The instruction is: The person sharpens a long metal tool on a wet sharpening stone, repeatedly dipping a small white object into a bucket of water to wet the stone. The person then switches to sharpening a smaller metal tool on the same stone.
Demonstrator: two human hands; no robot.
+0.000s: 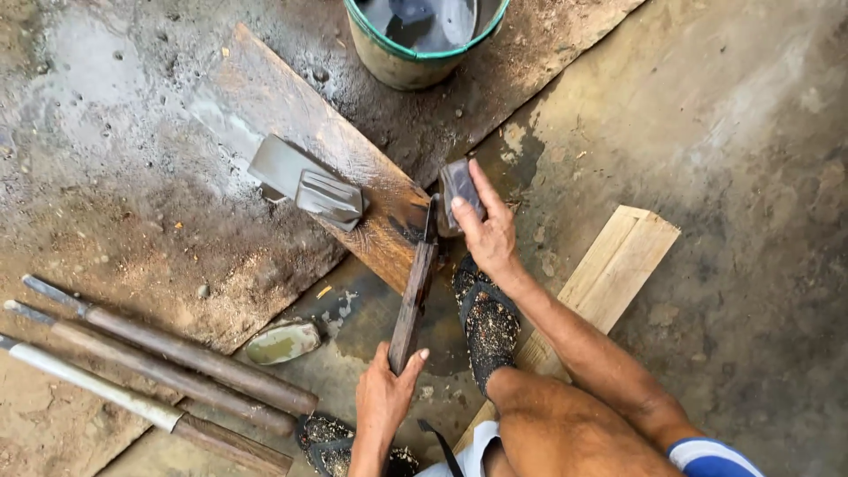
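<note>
Over wet concrete floor [751, 132], left hand [384, 397] clamps knife handle [411, 305], right hand [484, 225] pinches whetstone [458, 187].

Wet rough wooden plank [300, 132], dull grey stone block [459, 187], gritty concrete floor [733, 177].

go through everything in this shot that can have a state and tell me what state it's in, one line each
Left hand: closed on the long blade.
Right hand: pressing the dark stone.
Long blade: tip resting on the plank edge.
Dark stone: held against the blade tip.
Plank: flat, wet.
Bucket: upright, holding water.
Grey stones: lying untouched on the plank.
Three handled tools: lying side by side.
</note>
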